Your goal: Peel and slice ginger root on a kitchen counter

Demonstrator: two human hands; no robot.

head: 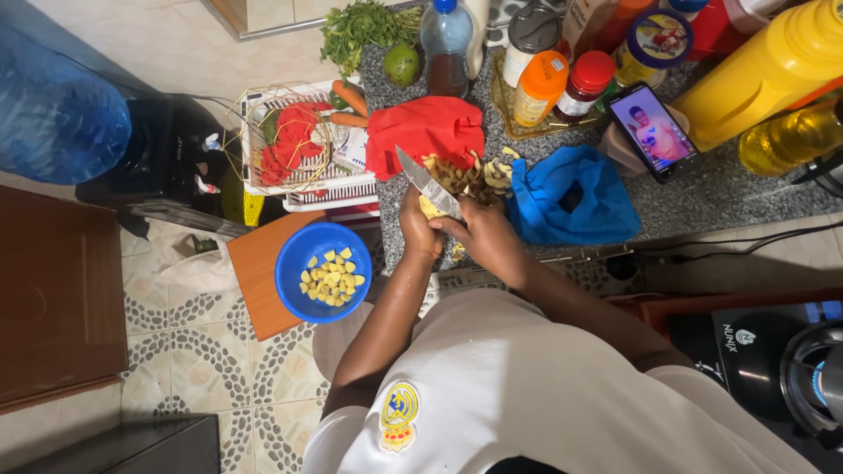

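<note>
Yellow root [430,208] is gripped in the left hand [420,230] over the bench [729,197] edge, peelings [470,175] just beyond. A knife [428,183] is clasped in the right hand [483,235], blade angled far-left. Both forearms are bent inward, hands touching. A blue bowl [323,270] sits left.

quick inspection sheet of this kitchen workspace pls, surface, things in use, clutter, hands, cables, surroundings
surface: speckled grey counter, crowded.
job's things: knife in the right hand; pale yellow piece in the left hand; peel heap behind; blue bowl of yellow chunks on an orange board.
clutter: red cloth, blue bag, phone with lit screen, jars and bottles, yellow bottle, herbs.
grippers: both hands closed, fingers wrapped around what they hold.
cables: dark cable along the counter edge.
surroundings: patterned tile floor, white basket with carrots, large blue water bottle.
</note>
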